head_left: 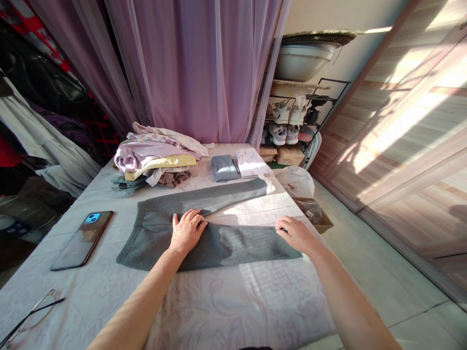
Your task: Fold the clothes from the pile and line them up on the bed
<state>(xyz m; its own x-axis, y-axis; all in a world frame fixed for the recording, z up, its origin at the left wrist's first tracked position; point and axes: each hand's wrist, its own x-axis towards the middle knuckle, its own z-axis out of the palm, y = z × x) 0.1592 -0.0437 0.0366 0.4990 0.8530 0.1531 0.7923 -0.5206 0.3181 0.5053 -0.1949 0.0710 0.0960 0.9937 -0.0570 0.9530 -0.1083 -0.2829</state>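
Grey trousers (233, 243) lie spread on the table, waistband to the left and the two legs pointing right, slightly apart. My left hand (187, 231) rests on them near the crotch, fingers loosely spread on the cloth. At the lower end of the nearer leg, my right hand (296, 234) has its fingers bent and pinches the edge of the fabric; the fingertips are partly hidden. Lace-like white trim (269, 183) shows at the end of the farther leg.
Behind the trousers sit a heap of clothes (160, 153), a folded grey-blue garment (224, 168) and a folded pale garment (252, 162). A phone (83, 240) and glasses (34, 311) lie at left. A shoe rack (292, 116) stands beyond the table's right edge.
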